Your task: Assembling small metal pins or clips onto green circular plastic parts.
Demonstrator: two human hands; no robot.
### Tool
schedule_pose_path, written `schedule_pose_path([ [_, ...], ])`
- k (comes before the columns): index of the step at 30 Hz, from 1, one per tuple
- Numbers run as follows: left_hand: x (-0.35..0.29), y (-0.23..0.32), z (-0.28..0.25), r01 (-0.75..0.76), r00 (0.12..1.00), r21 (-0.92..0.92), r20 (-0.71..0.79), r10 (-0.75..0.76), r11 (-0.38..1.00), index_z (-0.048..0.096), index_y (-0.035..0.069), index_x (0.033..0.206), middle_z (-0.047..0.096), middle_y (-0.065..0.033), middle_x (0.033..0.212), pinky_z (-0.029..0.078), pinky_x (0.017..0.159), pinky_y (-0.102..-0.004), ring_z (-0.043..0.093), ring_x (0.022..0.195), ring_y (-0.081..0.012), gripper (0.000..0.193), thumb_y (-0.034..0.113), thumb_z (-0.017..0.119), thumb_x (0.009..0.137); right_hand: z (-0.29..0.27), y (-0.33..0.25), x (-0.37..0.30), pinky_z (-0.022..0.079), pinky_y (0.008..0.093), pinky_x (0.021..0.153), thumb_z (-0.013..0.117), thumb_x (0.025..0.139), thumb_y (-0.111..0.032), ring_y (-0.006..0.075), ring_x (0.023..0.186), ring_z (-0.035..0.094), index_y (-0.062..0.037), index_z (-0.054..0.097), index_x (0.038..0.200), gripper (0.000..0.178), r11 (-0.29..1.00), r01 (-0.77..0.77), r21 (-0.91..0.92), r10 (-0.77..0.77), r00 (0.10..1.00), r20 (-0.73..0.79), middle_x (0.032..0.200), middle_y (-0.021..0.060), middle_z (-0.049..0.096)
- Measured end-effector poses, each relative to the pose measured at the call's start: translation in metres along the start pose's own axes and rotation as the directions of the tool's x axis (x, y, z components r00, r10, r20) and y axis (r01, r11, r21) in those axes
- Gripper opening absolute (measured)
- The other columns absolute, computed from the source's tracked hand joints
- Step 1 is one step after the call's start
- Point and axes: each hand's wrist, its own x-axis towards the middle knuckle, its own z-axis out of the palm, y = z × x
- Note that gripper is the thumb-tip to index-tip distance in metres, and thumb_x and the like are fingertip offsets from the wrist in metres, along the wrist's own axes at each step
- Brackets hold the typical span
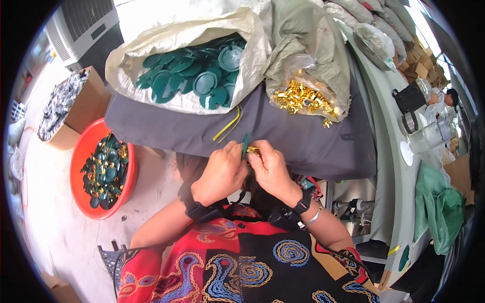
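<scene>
Just over the near edge of the dark cloth, both hands meet in front of me. My left hand (221, 169) pinches a dark green plastic disc (245, 145), seen edge-on. Against the disc, my right hand (271, 169) grips a small gold metal clip (253, 150); the fingers hide much of both pieces. Beyond the hands lies an opened white woven sack (132, 56) holding green plastic discs (204, 83). To its right, small gold metal clips (305, 96) spill from a grey-green sack (303, 38) lined with clear plastic.
A yellow strip (226, 127) lies on the dark cloth (298, 134). At left, an orange-red basin (76, 194) holds green discs with gold pieces, near a cardboard box (87, 108) and an air cooler (83, 33). A pale bench (386, 136) with a green bag (437, 207) runs along the right.
</scene>
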Motion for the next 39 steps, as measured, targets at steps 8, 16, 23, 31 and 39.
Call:
schedule_pose_path([
  [8,-0.045,-0.046,-0.089,0.497,0.68,-0.691,-0.066,-0.73,0.525,0.058,-0.006,0.106,0.064,-0.0089,0.084,0.047,0.05,-0.0235,0.058,0.057,-0.0113,0.025,0.002,0.049,0.084,-0.012,0.002,0.047,0.048,0.0274,0.057,0.069,0.085,-0.02,0.0102,0.064,0.059,-0.0012,0.06,0.104,0.029,0.92,-0.279,0.276,0.276,0.96,0.049,0.076,0.0042,0.064],
  [16,-0.16,-0.159,-0.279,0.068,0.106,-0.942,-0.322,-0.941,0.329,0.043,-0.007,0.117,0.057,-0.0231,0.102,0.052,0.057,-0.0311,0.065,0.075,-0.0323,0.041,0.023,0.056,0.091,-0.073,0.13,0.052,0.045,0.0441,0.083,0.066,0.083,-0.02,0.0401,0.095,0.055,0.0,0.052,0.124,0.047,0.804,-0.196,-0.562,0.078,0.971,-0.228,0.103,0.0243,0.058],
  [23,-0.106,-0.13,-0.202,0.55,0.434,-0.533,-0.475,-0.765,0.643,0.056,-0.007,0.112,0.064,-0.0135,0.087,0.049,0.049,-0.027,0.066,0.066,-0.0178,0.031,0.008,0.055,0.085,-0.054,0.114,0.054,0.045,0.0455,0.08,0.068,0.08,-0.016,0.0399,0.093,0.055,-0.0045,0.056,0.112,0.036,0.756,-0.201,-0.623,0.002,0.952,-0.305,0.102,0.0192,0.058],
  [31,0.015,-0.116,-0.132,0.435,0.843,0.118,-0.401,-0.358,0.893,0.067,0.002,0.098,0.065,-0.0118,0.081,0.051,0.063,-0.0325,0.064,0.069,-0.0211,0.024,0.008,0.064,0.075,-0.047,0.101,0.052,0.047,0.0421,0.074,0.068,0.076,-0.006,0.0356,0.084,0.058,-0.0031,0.054,0.103,0.03,0.839,-0.087,-0.537,-0.039,0.975,-0.218,0.089,0.0156,0.059],
  [39,0.075,-0.111,-0.072,0.198,0.98,0.481,-0.106,-0.167,0.854,0.067,0.003,0.094,0.062,-0.017,0.087,0.05,0.068,-0.0442,0.063,0.078,-0.0367,0.026,0.018,0.07,0.073,-0.053,0.103,0.045,0.05,0.0364,0.075,0.065,0.077,0.001,0.0307,0.087,0.062,0.0,0.061,0.105,0.028,0.933,-0.047,-0.357,-0.05,0.965,-0.258,0.101,0.015,0.058],
])
